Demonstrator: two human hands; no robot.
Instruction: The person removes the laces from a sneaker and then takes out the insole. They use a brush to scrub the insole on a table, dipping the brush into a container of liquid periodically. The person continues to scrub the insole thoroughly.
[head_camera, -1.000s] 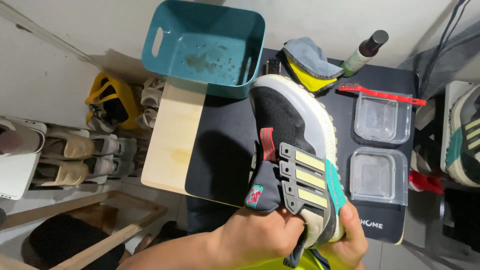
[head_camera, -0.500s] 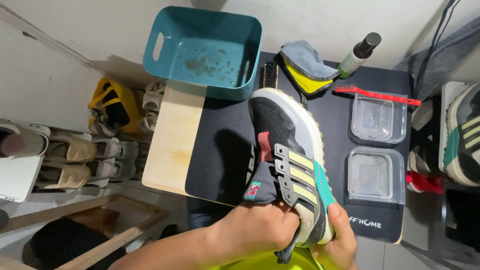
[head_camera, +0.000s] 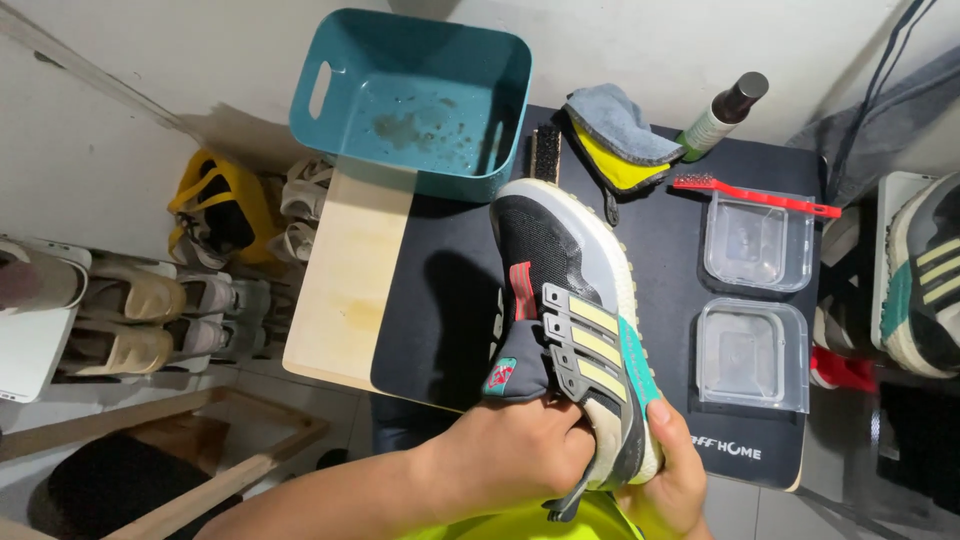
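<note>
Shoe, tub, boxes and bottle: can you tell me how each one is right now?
sneaker: lifted off the table, toe pointing away, gripped at the heel by the left hand and the right hand.
teal tub: open, wet, speckled inside.
two clear boxes: lids off, nothing visible inside.
spray bottle: lying tilted, cap on.
red brush: resting across a box's edge.
grey and yellow cloth: folded.

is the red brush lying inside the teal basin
No, the red brush lies across a clear container, apart from the teal basin.
</note>
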